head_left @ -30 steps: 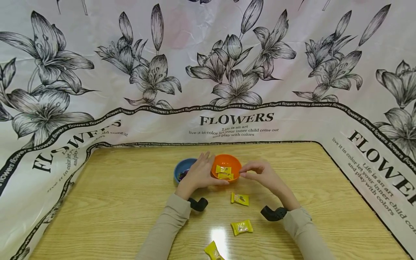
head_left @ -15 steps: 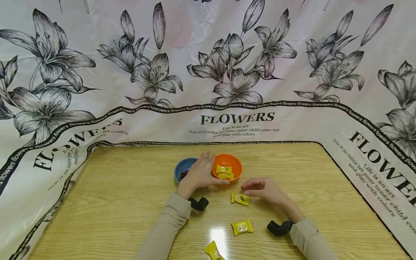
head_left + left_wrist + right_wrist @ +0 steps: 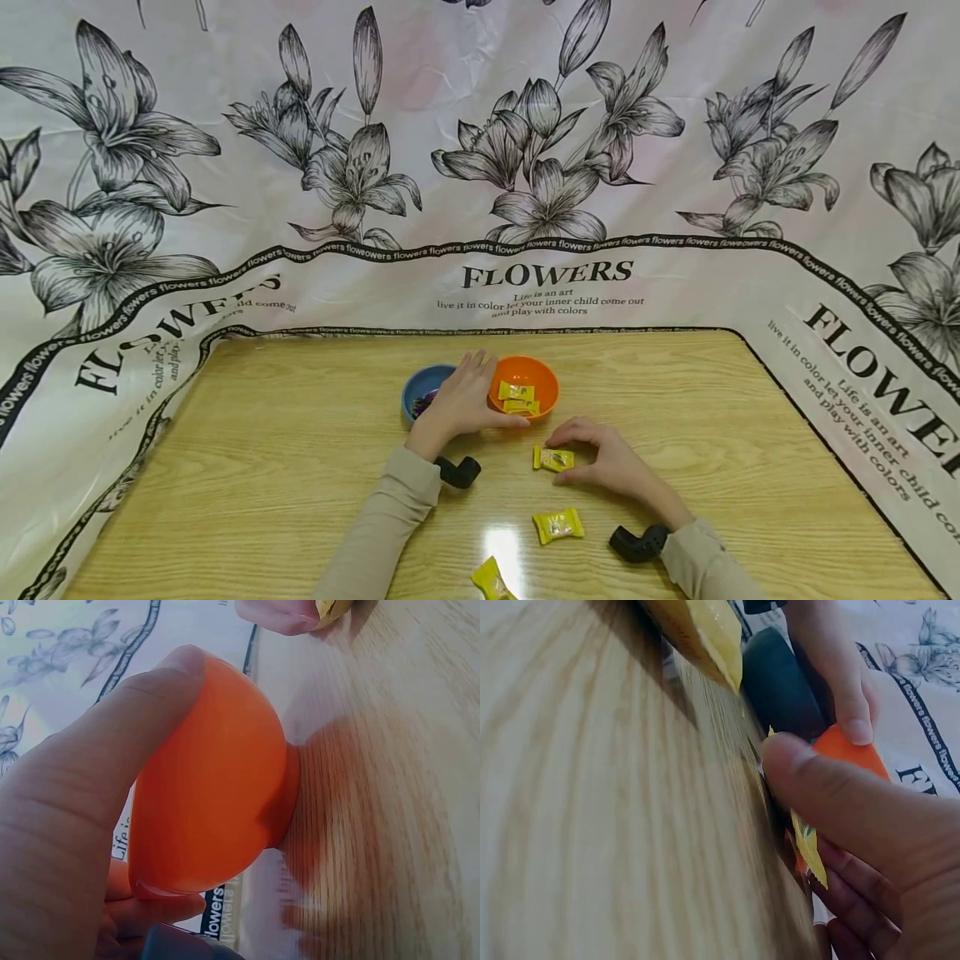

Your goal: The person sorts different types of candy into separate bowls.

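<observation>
Tabletop [image 3: 285,458]: wood, far edge meeting the printed cloth [image 3: 405,283]; we note a broad stretch left of the blue bowl [image 3: 417,382] and another beyond the right hand [image 3: 611,460]. Orange bowl [image 3: 527,369]: near the far edge, beside the blue; the left hand [image 3: 462,403] covers the gap, so we cannot tell whether they touch.

Left hand: part-open, thumb and fingers gripping the orange bowl. Right hand: thumb and index finger curved round a yellow packet [image 3: 553,458] on the table, in front of the orange bowl; how firmly, we cannot tell. Nearer us: middle packet [image 3: 558,525] and nearest packet [image 3: 492,578], the latter cut by the lower edge.

Lettering: "FLOWERS", "Life is an art", and a band repeating "flowers". Packet print: too small to read.

By view: head shows yellow packets inside the orange bowl, dark wrappers in the blue; left wrist adds the orange bowl's foot on the wood.
</observation>
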The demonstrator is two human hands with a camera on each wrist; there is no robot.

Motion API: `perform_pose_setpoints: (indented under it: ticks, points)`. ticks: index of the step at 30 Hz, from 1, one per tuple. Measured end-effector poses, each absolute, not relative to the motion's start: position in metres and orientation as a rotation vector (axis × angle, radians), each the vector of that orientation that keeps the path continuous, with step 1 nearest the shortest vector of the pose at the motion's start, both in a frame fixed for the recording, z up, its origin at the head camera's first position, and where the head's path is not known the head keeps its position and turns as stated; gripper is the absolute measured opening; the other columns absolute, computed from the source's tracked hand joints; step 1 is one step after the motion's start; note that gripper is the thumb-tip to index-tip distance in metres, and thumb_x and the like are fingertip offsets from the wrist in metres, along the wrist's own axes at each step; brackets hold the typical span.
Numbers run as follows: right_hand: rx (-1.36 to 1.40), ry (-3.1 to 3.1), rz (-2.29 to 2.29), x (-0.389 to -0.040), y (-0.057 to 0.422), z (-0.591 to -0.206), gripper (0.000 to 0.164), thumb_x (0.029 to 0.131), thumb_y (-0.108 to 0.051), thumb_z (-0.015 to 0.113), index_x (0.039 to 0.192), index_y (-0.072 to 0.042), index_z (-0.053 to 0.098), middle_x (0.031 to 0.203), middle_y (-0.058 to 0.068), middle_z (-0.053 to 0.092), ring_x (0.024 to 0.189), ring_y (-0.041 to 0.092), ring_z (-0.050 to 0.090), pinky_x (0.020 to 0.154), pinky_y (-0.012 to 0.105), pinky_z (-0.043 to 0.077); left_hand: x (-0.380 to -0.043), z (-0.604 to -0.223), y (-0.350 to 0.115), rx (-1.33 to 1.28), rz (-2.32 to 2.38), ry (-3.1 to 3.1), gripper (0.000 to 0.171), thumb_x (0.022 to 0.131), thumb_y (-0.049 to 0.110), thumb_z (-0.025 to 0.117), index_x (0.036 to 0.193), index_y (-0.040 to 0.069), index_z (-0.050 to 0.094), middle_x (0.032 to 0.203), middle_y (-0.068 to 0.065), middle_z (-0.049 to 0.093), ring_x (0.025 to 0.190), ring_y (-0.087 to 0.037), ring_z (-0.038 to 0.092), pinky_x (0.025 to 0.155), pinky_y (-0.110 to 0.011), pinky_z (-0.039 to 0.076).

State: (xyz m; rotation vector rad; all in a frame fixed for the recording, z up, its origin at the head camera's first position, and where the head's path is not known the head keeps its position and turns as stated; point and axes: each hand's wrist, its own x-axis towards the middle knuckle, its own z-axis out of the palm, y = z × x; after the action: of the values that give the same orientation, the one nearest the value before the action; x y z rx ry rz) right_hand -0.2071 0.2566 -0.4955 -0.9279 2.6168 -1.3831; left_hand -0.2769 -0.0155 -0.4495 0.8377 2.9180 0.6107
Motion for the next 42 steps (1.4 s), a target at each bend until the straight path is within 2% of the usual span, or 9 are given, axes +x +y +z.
perform_pose_setpoints:
  ticks: [9,18,24,27,32,39,41,42]
  points:
    - [-1.068,2.625,-1.401,-0.206,0.257,-0.500,0.030,0.081,-0.015,0.084,0.108,-0.019,0.073,0.105,-0.007,0.068,0.099,0.015,0.060,0.090,0.028,0.049,-0.275,-0.449,-0.014,0.818,0.599,2.909,0.116,0.076,0.079,0.063,0.155,0.000,0.029,0.161,-0.023,0.021,0.149,-0.038,0.015,0.120,-0.048,0.018]
    - [-1.025,2.616,-1.483,-0.206,0.258,-0.500,0.030,0.081,-0.007,0.081,0.106,-0.021,0.073,0.104,-0.005,0.068,0.099,0.015,0.061,0.092,0.025,0.048,-0.275,-0.450,-0.013,0.831,0.593,2.919,0.116,0.076,0.079,0.063,0.154,0.000,0.030,0.160,-0.024,0.022,0.149,-0.038,0.016,0.120,-0.048,0.019]
    - [-0.953,2.414,-1.824,-0.212,0.257,-0.499,0.026,0.085,0.008,0.071,0.110,-0.001,0.070,0.108,0.015,0.066,0.103,0.017,0.061,0.097,0.024,0.049,-0.276,-0.451,-0.014,0.837,0.598,2.933,0.116,0.076,0.078,0.064,0.154,-0.001,0.031,0.160,-0.024,0.022,0.148,-0.039,0.018,0.120,-0.048,0.021]
    - [-0.915,2.305,-1.982,-0.216,0.257,-0.498,0.025,0.086,0.013,0.066,0.110,0.009,0.067,0.109,0.021,0.063,0.105,0.015,0.061,0.099,0.025,0.049,-0.277,-0.452,-0.014,0.846,0.595,2.942,0.116,0.076,0.078,0.064,0.154,-0.001,0.031,0.159,-0.025,0.023,0.148,-0.040,0.019,0.119,-0.048,0.022]
    - [-0.861,2.262,-2.190,-0.228,0.258,-0.498,0.023,0.086,0.017,0.063,0.109,0.017,0.062,0.110,0.018,0.064,0.106,0.014,0.061,0.102,0.026,0.046,-0.278,-0.452,-0.015,0.850,0.588,2.946,0.116,0.075,0.079,0.063,0.154,-0.001,0.032,0.159,-0.025,0.023,0.148,-0.040,0.019,0.120,-0.048,0.021]
    - [-0.711,2.351,-2.428,-0.245,0.244,-0.491,0.022,0.086,0.013,0.068,0.107,0.018,0.064,0.105,0.012,0.068,0.103,0.017,0.060,0.100,0.028,0.046,-0.279,-0.455,-0.014,0.830,0.596,2.941,0.116,0.075,0.079,0.063,0.154,0.001,0.031,0.160,-0.024,0.023,0.148,-0.039,0.018,0.119,-0.049,0.022]
    - [-0.723,2.388,-2.487,-0.250,0.237,-0.487,0.022,0.085,0.014,0.069,0.106,0.019,0.064,0.103,0.015,0.067,0.102,0.019,0.059,0.098,0.029,0.047,-0.279,-0.454,-0.013,0.831,0.605,2.937,0.117,0.075,0.079,0.064,0.154,0.000,0.031,0.160,-0.024,0.023,0.148,-0.039,0.018,0.119,-0.049,0.022]
    - [-0.740,2.415,-2.509,-0.252,0.233,-0.484,0.022,0.084,0.015,0.069,0.106,0.019,0.065,0.102,0.018,0.066,0.101,0.020,0.059,0.102,0.030,0.045,-0.279,-0.454,-0.013,0.831,0.606,2.937,0.117,0.075,0.079,0.064,0.154,0.000,0.031,0.160,-0.024,0.023,0.148,-0.039,0.018,0.119,-0.049,0.021]
